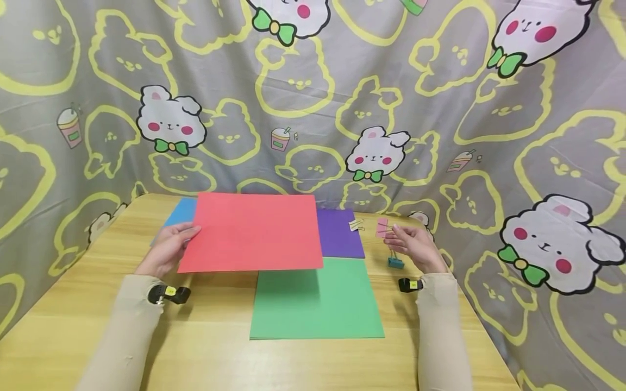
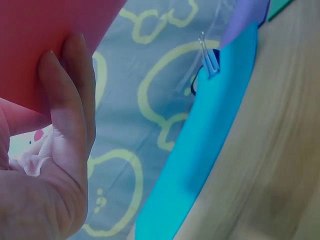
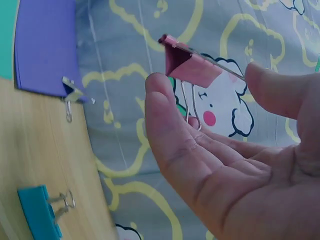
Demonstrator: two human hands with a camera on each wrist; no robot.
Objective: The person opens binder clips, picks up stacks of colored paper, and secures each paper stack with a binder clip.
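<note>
My left hand (image 1: 171, 247) grips a sheet of red paper (image 1: 254, 231) by its left edge, thumb on top, raised over the table. In the left wrist view, fingers (image 2: 62, 95) press against the red paper's underside. Off to the right, my right hand (image 1: 415, 247) holds a pink binder clip (image 1: 382, 228) by its wire handles. The right wrist view shows the thumb on one handle of the pink clip (image 3: 192, 65) and the other handle against the fingers. A green paper stack (image 1: 318, 304) lies partly below the red sheet.
Behind lies purple paper (image 1: 340, 233) with a pale binder clip (image 1: 356, 225) on its right edge. Blue paper (image 2: 200, 135), also clipped (image 2: 210, 62), lies at the left. A teal binder clip (image 1: 396, 263) rests on the wooden table (image 1: 205, 347). A patterned curtain (image 1: 313, 125) surrounds the table.
</note>
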